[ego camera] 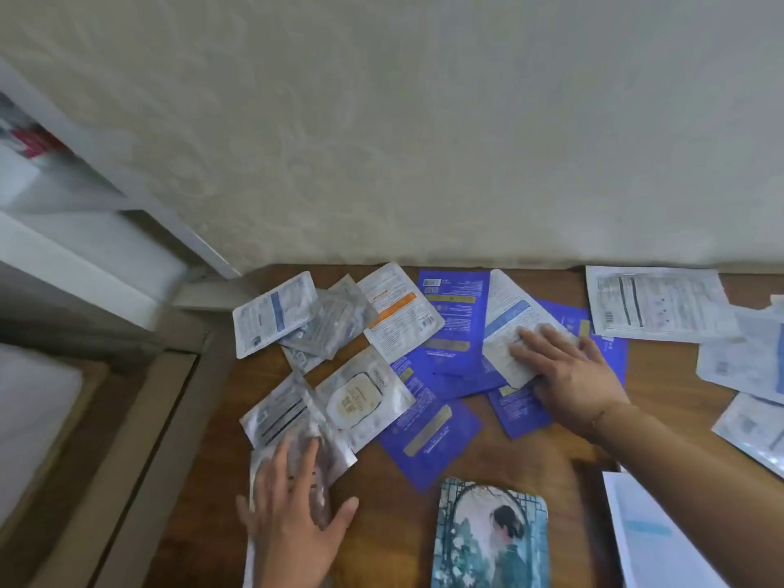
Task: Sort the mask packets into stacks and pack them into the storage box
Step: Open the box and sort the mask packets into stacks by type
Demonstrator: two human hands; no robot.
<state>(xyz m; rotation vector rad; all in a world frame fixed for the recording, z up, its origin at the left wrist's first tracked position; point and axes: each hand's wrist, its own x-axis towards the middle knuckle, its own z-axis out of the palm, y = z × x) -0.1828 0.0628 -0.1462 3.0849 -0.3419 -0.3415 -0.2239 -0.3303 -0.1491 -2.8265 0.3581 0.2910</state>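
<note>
Mask packets lie scattered over a wooden table (475, 451). Several blue packets (428, 435) overlap in the middle. Silver packets (360, 401) lie to their left, and white ones with printed text sit at the back. My right hand (568, 371) rests flat with straight fingers on a white packet with a blue stripe (509, 328) that lies over the blue ones. My left hand (297, 515) presses flat, fingers spread, on a silver packet (292, 422) near the table's left edge. A box with a picture of a person on its lid (492, 536) stands at the front.
More white packets (653, 303) spread along the right side and back right. A white sheet or packet (649, 541) lies at the front right. A textured wall rises behind the table. White shelving (85, 248) and a bed frame stand to the left.
</note>
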